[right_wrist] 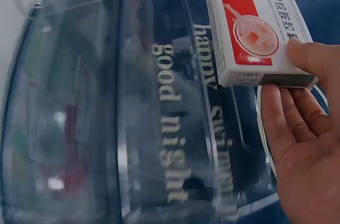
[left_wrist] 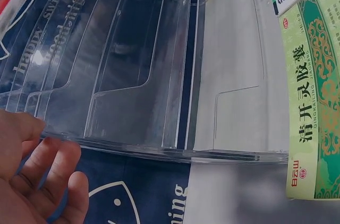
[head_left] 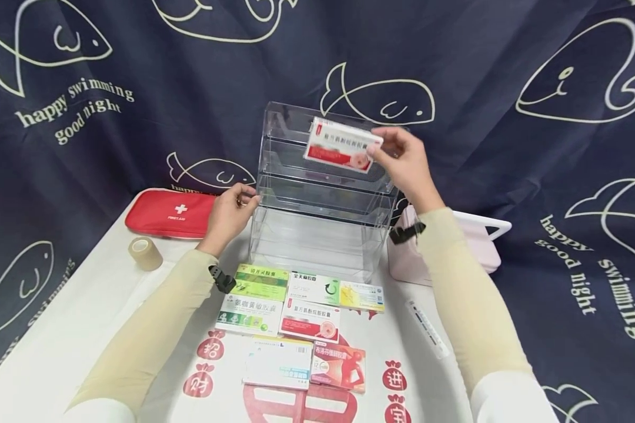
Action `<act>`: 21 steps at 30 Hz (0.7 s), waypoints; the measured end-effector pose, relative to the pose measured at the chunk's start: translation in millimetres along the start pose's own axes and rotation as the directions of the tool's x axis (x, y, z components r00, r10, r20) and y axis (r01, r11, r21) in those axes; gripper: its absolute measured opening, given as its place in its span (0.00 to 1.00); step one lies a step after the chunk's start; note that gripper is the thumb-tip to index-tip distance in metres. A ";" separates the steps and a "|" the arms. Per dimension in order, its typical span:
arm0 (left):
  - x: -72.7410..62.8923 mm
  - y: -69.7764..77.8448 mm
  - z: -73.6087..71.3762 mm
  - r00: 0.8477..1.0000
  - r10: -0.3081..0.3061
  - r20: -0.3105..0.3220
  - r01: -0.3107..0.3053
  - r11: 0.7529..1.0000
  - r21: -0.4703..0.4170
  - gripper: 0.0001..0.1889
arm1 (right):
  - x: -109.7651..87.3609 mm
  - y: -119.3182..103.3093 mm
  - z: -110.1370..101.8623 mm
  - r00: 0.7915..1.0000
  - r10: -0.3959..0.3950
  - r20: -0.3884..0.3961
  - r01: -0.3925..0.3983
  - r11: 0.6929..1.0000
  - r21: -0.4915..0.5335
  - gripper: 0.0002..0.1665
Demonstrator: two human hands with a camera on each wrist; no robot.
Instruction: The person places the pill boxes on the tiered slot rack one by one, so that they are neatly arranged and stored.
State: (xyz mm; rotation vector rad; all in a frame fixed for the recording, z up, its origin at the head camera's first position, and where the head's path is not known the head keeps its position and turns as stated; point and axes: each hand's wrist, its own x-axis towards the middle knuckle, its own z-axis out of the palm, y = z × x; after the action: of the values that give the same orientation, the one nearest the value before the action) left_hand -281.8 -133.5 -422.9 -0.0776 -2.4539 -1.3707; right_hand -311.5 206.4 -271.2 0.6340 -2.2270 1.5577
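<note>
My right hand [head_left: 406,167] pinches a white and red medicine box [head_left: 343,144] by its right end, thumb on the printed face. The box is held in front of the upper tiers of a clear plastic tiered rack [head_left: 323,238]; in the right wrist view the box [right_wrist: 252,27] hides part of the rack. At the rack's left side, my left hand [head_left: 231,214] holds the side edge between thumb and bent fingers. In the left wrist view the left hand [left_wrist: 40,171] meets the rim, its fingers below it.
Several medicine boxes lie before the rack, among them a green box [head_left: 261,283] and a pink box [head_left: 338,365]. A red first-aid pouch [head_left: 161,212] and tan tape roll [head_left: 145,254] are left; a pink case [head_left: 410,258] and packaged thermometer-like strip [head_left: 427,330] are right.
</note>
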 end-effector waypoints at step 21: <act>0.6 -2.3 -1.4 1.000 -0.011 0.028 0.011 1.000 -0.004 0.10 | 91.7 17.6 68.4 0.997 0.055 0.047 -0.048 0.990 -0.133 0.16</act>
State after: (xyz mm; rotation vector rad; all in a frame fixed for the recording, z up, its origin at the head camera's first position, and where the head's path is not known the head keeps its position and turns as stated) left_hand -282.4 -136.0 -423.9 -0.0855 -2.4779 -1.3889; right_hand -400.0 132.5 -260.3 0.5872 -2.3782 1.4184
